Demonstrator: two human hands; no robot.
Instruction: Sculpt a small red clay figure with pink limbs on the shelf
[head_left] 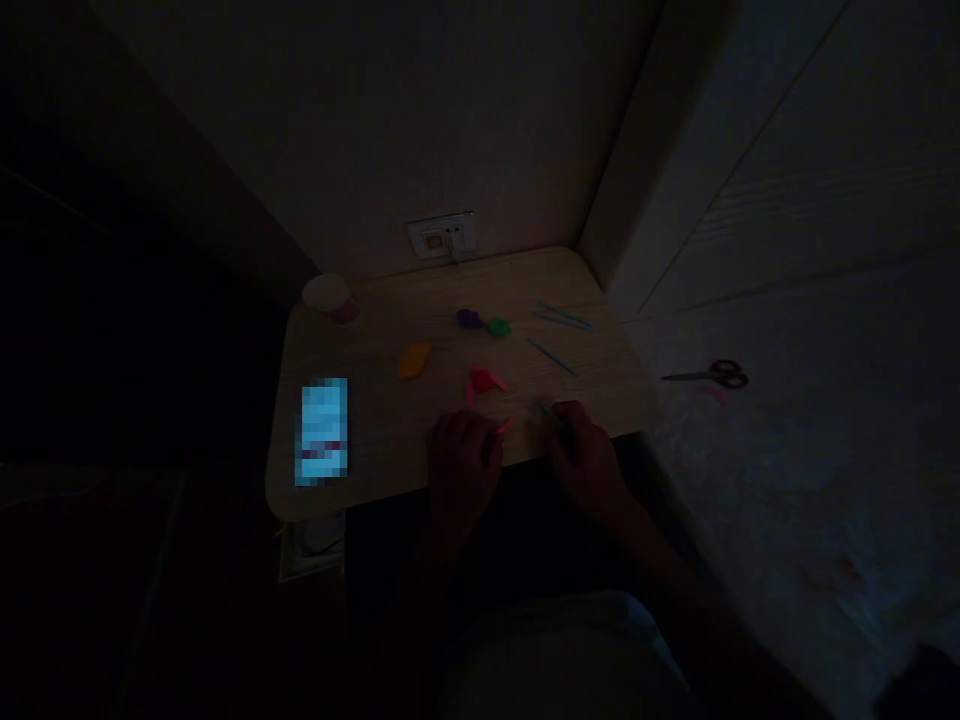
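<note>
In dim light, my left hand [466, 448] is closed at the front edge of the small wooden table [375, 440]. A small pinkish-red strip [504, 427] pokes out by its thumb and seems pinched there. My right hand [579, 448] has its fingers closed around a thin bluish-green stick [550, 413], whose tip points up and left. Just beyond my left hand lies a red lump with pink pieces [484, 381]. Farther back are a green lump [499, 327] and a purple lump [469, 318]. An orange piece [414, 361] rests to the left.
Loose thin sticks [553, 357] lie at the table's right. A lit phone [322, 432] is at left, and a pale cup [328, 294] stands in the back corner. Scissors [705, 376] lie on the pale surface at right. A wall socket [442, 237] sits behind the table.
</note>
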